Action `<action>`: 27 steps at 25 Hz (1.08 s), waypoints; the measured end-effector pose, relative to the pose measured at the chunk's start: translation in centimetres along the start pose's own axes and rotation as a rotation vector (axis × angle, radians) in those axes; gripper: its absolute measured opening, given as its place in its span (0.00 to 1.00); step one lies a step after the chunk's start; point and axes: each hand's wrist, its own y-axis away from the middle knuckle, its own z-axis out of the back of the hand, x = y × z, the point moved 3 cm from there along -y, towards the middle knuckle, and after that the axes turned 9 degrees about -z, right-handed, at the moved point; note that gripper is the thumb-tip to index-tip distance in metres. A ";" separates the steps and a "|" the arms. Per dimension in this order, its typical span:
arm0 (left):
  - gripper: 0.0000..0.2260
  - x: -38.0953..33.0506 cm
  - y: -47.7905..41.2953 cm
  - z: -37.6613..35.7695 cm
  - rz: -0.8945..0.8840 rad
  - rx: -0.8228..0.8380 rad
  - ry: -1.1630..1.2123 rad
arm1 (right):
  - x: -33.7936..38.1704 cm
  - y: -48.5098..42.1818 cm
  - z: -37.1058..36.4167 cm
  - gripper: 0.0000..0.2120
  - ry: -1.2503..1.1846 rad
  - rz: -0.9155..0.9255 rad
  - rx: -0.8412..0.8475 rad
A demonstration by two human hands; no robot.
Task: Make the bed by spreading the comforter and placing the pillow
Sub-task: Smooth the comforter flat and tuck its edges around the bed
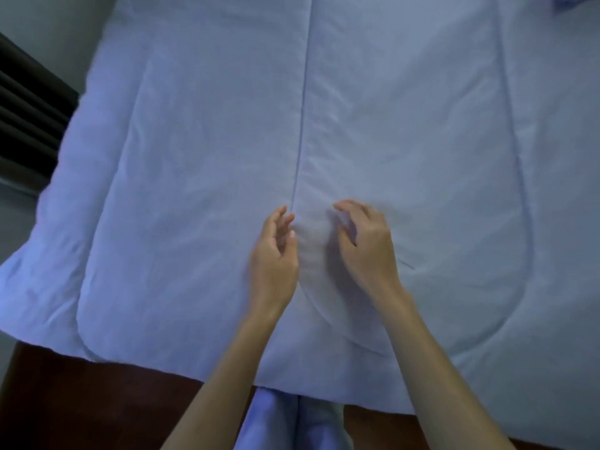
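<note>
Left hand (274,254) slack, empty; right hand (363,245) grip blurred, cannot tell; tugging at 6 o'clock could rumple the comforter (194,141).

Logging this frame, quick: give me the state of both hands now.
Left hand: open, fingers relaxed, holding nothing.
Right hand: fingers curled over the comforter; blurred, grip cannot be told.

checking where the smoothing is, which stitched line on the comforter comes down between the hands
The straight centre seam of the comforter, ending beside the left hand with the right hand just across it; the two side seams curve near the edges.
</note>
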 end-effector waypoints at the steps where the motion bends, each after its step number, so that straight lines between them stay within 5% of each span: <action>1: 0.19 0.8 -0.3 -0.8 -0.071 0.001 -0.063 | -0.9 -0.1 -0.6 0.19 0.091 0.027 -0.046; 6: 0.24 1.9 -0.8 -4.1 -0.456 0.077 -0.486 | -4.2 -0.8 -0.2 0.26 0.495 -0.012 -0.089; 15: 0.25 -4.7 3.9 -17.5 -0.761 0.386 -0.575 | -23.4 8.5 16.7 0.27 0.578 -0.741 -0.392; 17: 0.25 -3.9 4.6 -18.5 -0.773 0.449 -0.644 | -27.4 12.7 19.5 0.28 0.531 -0.941 -0.385; 20: 0.26 0.0 2.4 -14.5 -0.595 0.298 -0.807 | -32.4 17.7 24.0 0.32 0.478 -1.138 -0.335; 23: 0.27 3.7 0.9 -7.2 -0.428 0.182 -0.885 | -27.6 14.5 22.6 0.29 0.404 -1.146 -0.515; 27: 0.27 6.5 0.5 1.0 -0.177 0.001 -0.956 | -11.7 2.0 12.7 0.25 0.120 -0.597 -0.457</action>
